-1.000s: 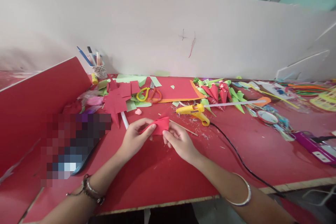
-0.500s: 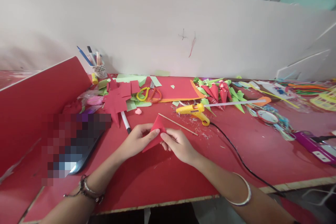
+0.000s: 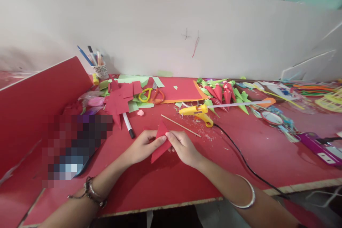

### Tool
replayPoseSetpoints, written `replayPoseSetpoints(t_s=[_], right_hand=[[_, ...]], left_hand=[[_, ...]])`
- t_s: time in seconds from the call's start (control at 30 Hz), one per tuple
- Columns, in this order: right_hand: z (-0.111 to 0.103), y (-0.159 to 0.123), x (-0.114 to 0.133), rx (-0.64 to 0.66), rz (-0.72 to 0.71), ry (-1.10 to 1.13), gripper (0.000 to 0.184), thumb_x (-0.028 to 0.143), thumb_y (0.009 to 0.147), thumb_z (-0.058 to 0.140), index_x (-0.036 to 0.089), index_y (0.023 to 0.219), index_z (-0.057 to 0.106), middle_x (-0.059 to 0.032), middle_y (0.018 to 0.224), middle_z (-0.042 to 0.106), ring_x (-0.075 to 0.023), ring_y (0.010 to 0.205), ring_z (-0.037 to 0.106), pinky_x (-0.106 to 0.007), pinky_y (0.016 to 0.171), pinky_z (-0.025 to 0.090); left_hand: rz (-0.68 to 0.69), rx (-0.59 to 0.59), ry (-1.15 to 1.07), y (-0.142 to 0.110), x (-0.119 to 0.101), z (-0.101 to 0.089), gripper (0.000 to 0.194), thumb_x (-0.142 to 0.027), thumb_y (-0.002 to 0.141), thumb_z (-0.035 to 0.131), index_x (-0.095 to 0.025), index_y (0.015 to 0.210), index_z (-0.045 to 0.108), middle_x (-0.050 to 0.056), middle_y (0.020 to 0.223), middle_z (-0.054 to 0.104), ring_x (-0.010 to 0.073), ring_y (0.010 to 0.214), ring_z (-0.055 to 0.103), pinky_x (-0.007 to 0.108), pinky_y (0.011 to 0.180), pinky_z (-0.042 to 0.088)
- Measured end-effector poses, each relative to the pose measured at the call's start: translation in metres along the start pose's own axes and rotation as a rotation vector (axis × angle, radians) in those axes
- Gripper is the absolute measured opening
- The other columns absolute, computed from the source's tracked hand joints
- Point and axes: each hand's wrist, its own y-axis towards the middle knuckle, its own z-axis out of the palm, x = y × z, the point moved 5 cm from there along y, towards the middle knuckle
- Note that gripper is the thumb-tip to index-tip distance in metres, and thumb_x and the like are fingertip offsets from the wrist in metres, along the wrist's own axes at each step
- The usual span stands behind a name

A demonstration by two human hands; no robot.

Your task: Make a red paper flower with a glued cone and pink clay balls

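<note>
Between my two hands is a folded piece of red paper [image 3: 160, 152], its pointed top rising above my fingers and a corner hanging below. My left hand [image 3: 145, 145] grips its left side, thumb laid across the front. On the right edge, my right hand [image 3: 184, 146] pinches the paper between thumb and fingers, and some of those fingers are hidden behind it. A thin wooden stick [image 3: 181, 126] lies just beyond my hands. Near it, a yellow glue gun [image 3: 197, 112] rests on the red table [image 3: 165, 192], a long glue stick protruding from its back.
Red paper pieces [image 3: 117, 102], scissors [image 3: 152, 95] and a marker [image 3: 128, 126] lie to the left. Rolled red and green paper cones [image 3: 219, 93] are piled at the back. The glue gun's black cord [image 3: 243, 162] crosses the right side. A purple power strip [image 3: 319, 149] sits far right.
The red paper has turned and folded narrower, its lower corner now pointing more steeply down. My right thumb has moved up along its edge. Both hands keep hold of it.
</note>
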Motion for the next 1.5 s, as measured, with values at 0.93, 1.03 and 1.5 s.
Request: replayPoseSetpoints(t_s=[0.93, 1.03, 1.5], right_hand=[[0.012, -0.001, -0.004, 0.15, 0.055, 0.13, 0.042, 0.047, 0.084, 0.036, 0.017, 0.056, 0.044, 0.003, 0.05, 0.046, -0.0064, 0.045, 0.042, -0.02, 0.046, 0.034], [0.013, 0.0, -0.005, 0.16, 0.071, 0.106, 0.043, 0.046, 0.085, 0.035, 0.016, 0.055, 0.046, 0.0015, 0.05, 0.05, -0.0066, 0.044, 0.043, -0.02, 0.046, 0.035], [-0.011, 0.003, 0.001, -0.171, -0.025, -0.035, 0.025, 0.036, 0.087, 0.036, 0.02, 0.068, 0.039, 0.0049, 0.057, 0.039, -0.0082, 0.049, 0.041, -0.02, 0.049, 0.034]], left_hand=[[-0.068, -0.19, 0.061, -0.002, 0.003, -0.004, 0.053, -0.036, 0.089, 0.032, -0.012, 0.051, 0.061, 0.002, 0.045, 0.058, 0.0098, 0.044, 0.053, 0.018, 0.047, 0.041], [-0.053, -0.14, -0.018, -0.002, 0.001, -0.002, 0.054, -0.034, 0.09, 0.03, -0.012, 0.054, 0.064, 0.004, 0.05, 0.063, 0.0116, 0.049, 0.058, 0.02, 0.057, 0.046], [-0.019, -0.469, 0.065, -0.002, 0.002, -0.031, 0.027, -0.035, 0.077, 0.045, -0.014, 0.064, 0.057, -0.003, 0.053, 0.05, 0.01, 0.051, 0.046, 0.021, 0.052, 0.038]])
